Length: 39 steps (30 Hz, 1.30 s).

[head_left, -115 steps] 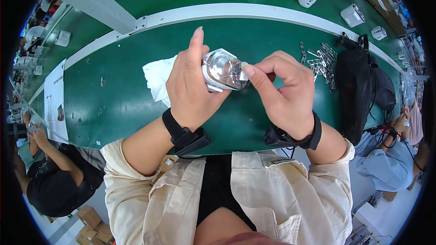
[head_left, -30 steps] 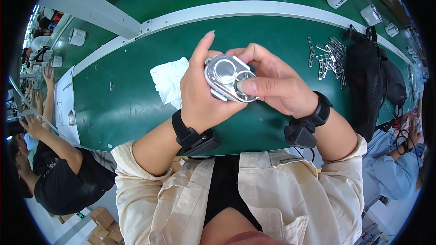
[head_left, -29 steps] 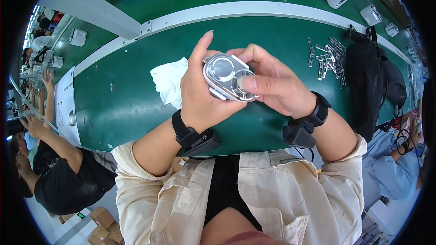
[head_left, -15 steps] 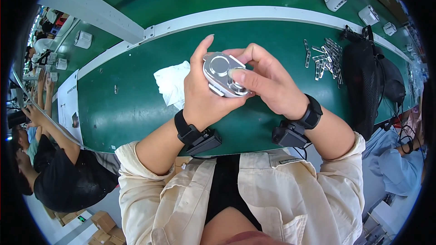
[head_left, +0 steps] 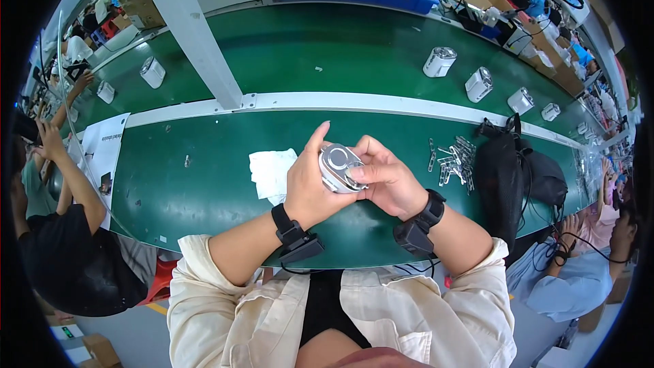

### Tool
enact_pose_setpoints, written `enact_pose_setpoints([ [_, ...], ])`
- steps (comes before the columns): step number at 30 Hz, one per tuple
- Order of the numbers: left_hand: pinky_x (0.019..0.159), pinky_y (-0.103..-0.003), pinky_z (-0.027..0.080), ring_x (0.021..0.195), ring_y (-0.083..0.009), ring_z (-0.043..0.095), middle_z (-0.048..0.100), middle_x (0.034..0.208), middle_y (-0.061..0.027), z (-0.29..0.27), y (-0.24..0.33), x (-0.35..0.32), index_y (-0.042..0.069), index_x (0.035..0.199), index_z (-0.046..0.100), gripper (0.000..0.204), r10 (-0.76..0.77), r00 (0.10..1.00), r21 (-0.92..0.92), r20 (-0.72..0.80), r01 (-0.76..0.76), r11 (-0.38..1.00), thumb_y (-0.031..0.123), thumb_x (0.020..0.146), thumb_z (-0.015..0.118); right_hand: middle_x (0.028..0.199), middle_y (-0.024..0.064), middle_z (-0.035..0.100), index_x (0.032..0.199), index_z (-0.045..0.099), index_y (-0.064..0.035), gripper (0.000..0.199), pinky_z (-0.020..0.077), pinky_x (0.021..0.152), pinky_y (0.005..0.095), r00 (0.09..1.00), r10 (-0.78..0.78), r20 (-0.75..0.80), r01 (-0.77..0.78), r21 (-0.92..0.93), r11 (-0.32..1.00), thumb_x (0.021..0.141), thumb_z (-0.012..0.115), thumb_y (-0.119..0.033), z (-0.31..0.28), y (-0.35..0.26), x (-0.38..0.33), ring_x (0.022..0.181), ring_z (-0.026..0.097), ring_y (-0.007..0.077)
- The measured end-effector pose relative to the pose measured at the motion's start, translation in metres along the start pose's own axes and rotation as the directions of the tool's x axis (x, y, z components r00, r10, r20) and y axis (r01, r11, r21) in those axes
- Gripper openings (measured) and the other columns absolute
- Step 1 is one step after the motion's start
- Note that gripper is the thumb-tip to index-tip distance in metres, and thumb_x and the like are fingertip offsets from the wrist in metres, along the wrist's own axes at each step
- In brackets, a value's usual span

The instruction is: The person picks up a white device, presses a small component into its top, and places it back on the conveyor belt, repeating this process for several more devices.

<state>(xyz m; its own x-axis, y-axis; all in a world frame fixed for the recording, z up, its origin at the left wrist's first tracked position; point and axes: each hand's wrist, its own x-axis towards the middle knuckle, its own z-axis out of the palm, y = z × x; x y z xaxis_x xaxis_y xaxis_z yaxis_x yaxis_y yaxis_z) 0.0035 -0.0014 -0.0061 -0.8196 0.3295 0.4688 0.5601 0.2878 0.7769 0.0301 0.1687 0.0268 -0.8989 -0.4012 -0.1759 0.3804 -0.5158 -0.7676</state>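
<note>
Green tabletop (head_left: 191, 191) lies beneath both hands (head_left: 308, 187), which grip a silver-topped white device (head_left: 336, 165) between them.

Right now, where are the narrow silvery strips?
In the head view, the silvery strips lie right of centre on the green table, between the right hand and black bag.

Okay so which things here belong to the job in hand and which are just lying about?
Seemingly part of the job:
Rounded white-and-silver device, in the left grip, right grip on it
Perhaps the untouched heap of shiny silver metal strips

Seemingly just lying about:
Crumpled white cloth-like sheet
Black fabric bag
</note>
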Motion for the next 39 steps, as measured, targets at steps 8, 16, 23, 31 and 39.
enact_pose_setpoints([
  [8, 0.092, -0.037, 0.047, 0.107, -0.029, 0.058, 0.04, 0.131, -0.0223, 0.005, -0.029, 0.014, -0.002, 0.143, 0.025, 0.096, -0.152, 0.96, -0.221, -0.236, 0.1, 0.97, 0.024, 0.07, 0.082, 0.103, 0.0089, 0.056, 0.1, 0.051, -0.0061, 0.023, 0.0586, 0.07, 0.0446, 0.995, -0.068, -0.07, 0.046, -0.286, 0.957, 0.088, 0.064, -0.021, -0.019, -0.06, 0.085, 0.094, 0.061, 0.0242],
  [16, 0.087, -0.036, 0.049, 0.099, -0.0231, 0.058, 0.043, 0.124, -0.0155, -0.014, -0.024, 0.034, -0.002, 0.134, 0.036, 0.067, -0.594, 0.751, -0.835, 0.288, 0.501, 0.229, 0.023, 0.083, 0.071, 0.097, 0.0123, 0.068, 0.103, 0.063, -0.0062, 0.042, 0.0538, 0.077, 0.039, 0.594, -0.738, -0.32, -0.073, -0.935, 0.347, 0.083, 0.064, -0.043, -0.127, -0.109, 0.194, 0.096, 0.065, 0.0282],
  [23, 0.082, -0.035, 0.051, 0.093, -0.0233, 0.058, 0.047, 0.111, -0.0115, -0.019, -0.031, 0.042, 0.0, 0.114, 0.046, 0.043, -0.619, 0.671, -0.826, 0.408, 0.56, 0.063, 0.021, 0.085, 0.069, 0.098, 0.0121, 0.068, 0.113, 0.063, -0.004, 0.055, 0.0561, 0.067, 0.0285, 0.519, -0.775, -0.36, -0.373, -0.912, 0.174, 0.09, 0.051, -0.052, -0.165, -0.126, 0.202, 0.082, 0.065, 0.0187],
  [31, 0.08, -0.038, 0.052, 0.092, -0.0244, 0.058, 0.047, 0.11, -0.0126, -0.023, -0.039, 0.042, 0.0, 0.11, 0.046, 0.036, -0.623, 0.653, -0.827, 0.43, 0.562, 0.018, 0.019, 0.086, 0.067, 0.105, 0.0117, 0.063, 0.117, 0.059, -0.0015, 0.055, 0.0544, 0.077, 0.0318, 0.567, -0.541, -0.621, -0.191, -0.738, 0.647, 0.094, 0.045, -0.05, -0.161, -0.129, 0.186, 0.1, 0.059, 0.0223],
  [39, 0.078, -0.036, 0.054, 0.087, -0.0242, 0.061, 0.054, 0.098, -0.0098, -0.019, -0.045, 0.036, 0.001, 0.101, 0.051, 0.028, -0.589, 0.666, -0.827, 0.457, 0.562, -0.005, 0.018, 0.086, 0.068, 0.094, 0.0095, 0.064, 0.108, 0.061, -0.0016, 0.037, 0.0477, 0.074, 0.0331, 0.48, -0.804, -0.351, 0.292, -0.8, 0.523, 0.094, 0.053, -0.035, -0.103, -0.107, 0.125, 0.085, 0.059, 0.0216],
])
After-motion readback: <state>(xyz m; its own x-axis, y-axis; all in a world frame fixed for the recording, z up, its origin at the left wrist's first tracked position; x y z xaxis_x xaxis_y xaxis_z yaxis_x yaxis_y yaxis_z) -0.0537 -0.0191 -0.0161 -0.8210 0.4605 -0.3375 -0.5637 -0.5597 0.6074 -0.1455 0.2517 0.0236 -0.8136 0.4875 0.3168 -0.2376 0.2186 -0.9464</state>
